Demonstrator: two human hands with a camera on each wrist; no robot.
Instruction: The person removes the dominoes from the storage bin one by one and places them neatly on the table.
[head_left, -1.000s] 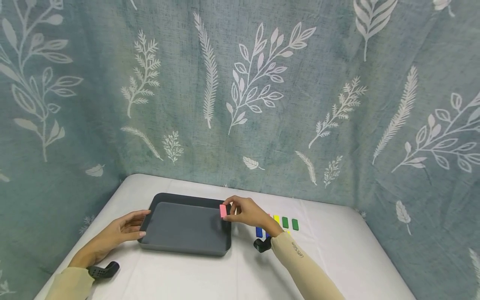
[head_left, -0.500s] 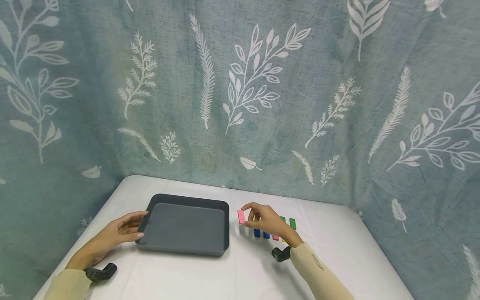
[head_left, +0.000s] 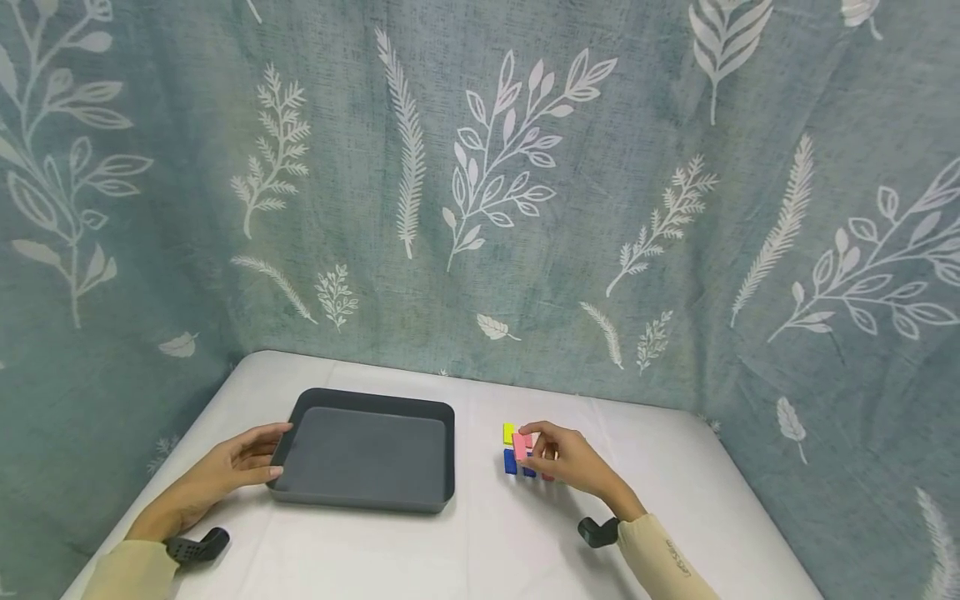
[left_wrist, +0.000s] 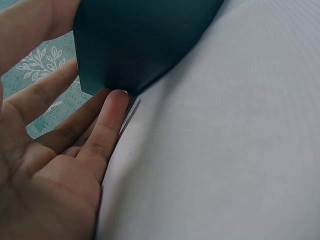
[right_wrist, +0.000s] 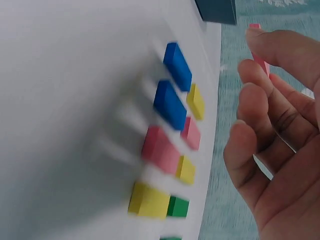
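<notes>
My right hand (head_left: 566, 457) pinches a small pink block (head_left: 520, 447) between thumb and fingertips, over two rows of coloured blocks. In the right wrist view this block (right_wrist: 259, 61) shows as a thin strip between the fingers. Below it on the table are two blue blocks (right_wrist: 177, 66), with yellow, pink and green ones beside them; the hand hides part of the rows in the head view. A shallow dark grey tray (head_left: 367, 454) sits to the left with nothing in it. Fairly straight fingers of my left hand (head_left: 228, 475) touch its left end wall (left_wrist: 135, 45).
A white cloth (head_left: 360, 558) covers the table. Patterned blue-green curtains (head_left: 450, 167) hang behind the table and along both sides. A dark camera mount is strapped to each wrist, the right one (head_left: 597, 532) hanging low over the cloth.
My right hand has carried the pink block rightward, from the tray's right edge to over the rows of blocks. My left hand stays at the tray's left end.
</notes>
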